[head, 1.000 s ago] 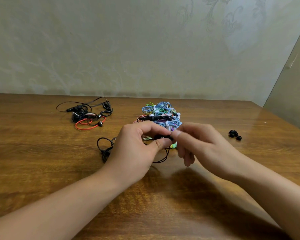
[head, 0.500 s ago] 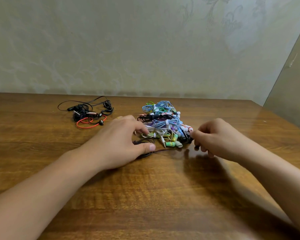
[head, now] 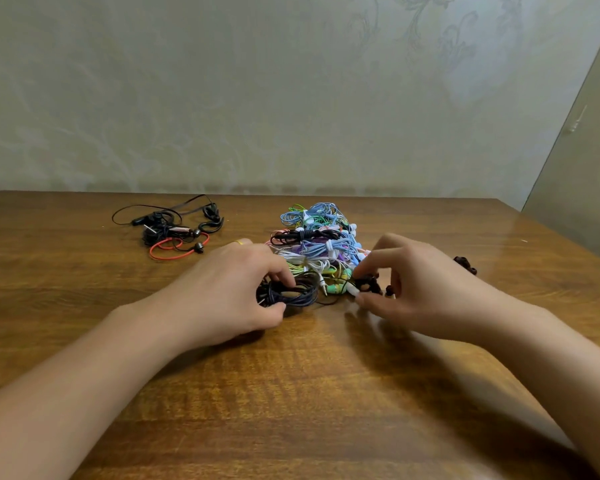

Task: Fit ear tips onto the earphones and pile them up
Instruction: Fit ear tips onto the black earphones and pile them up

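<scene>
A pile of coiled earphones [head: 319, 237] in blue, white, green and black lies mid-table. At its near edge my left hand [head: 229, 289] grips a dark coiled cable bundle [head: 291, 294] that rests on the wood. My right hand [head: 416, 289] is just right of it, thumb and forefinger pinching the black earbud end [head: 368, 285] of that earphone beside a green earbud [head: 336, 288]. A few loose black ear tips [head: 465, 264] lie behind my right hand.
A second tangle of black and red earphones [head: 174, 233] sits at the back left of the wooden table [head: 291, 393]. A patterned wall [head: 257, 98] rises straight behind the table's far edge.
Both hands came down from mid-air to the table. The black earphone now lies against the pile's near edge, with my left hand curled over its coil and my right hand at the earbuds.
</scene>
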